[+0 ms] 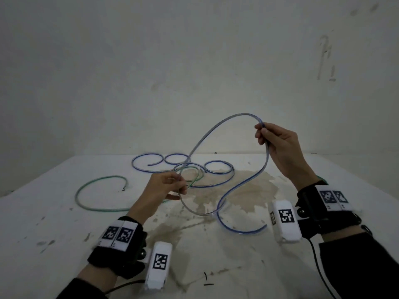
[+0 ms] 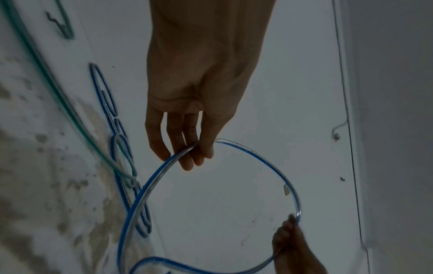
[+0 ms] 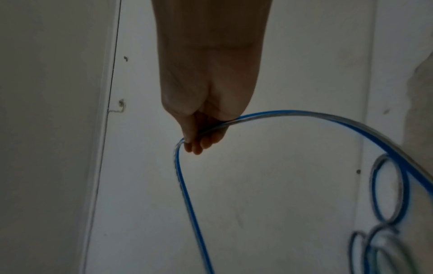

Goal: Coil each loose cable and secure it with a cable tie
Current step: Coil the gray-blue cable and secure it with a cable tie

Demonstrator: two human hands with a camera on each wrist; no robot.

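A clear cable with a blue stripe arches through the air between both hands. My left hand pinches it low over the table. My right hand pinches it higher up, to the right. Below the left hand the cable hangs in a loop. Past the right hand it drops in an S-curve to the table, where its free end lies near the front. In the left wrist view the left hand holds the cable at its fingertips. The right wrist view has the right hand curled around the cable.
A second blue-striped cable lies in several curls at the back of the white, stained table. A green cable curves across the left side and crosses it. Small black strips lie near the front edge. A bare wall stands behind.
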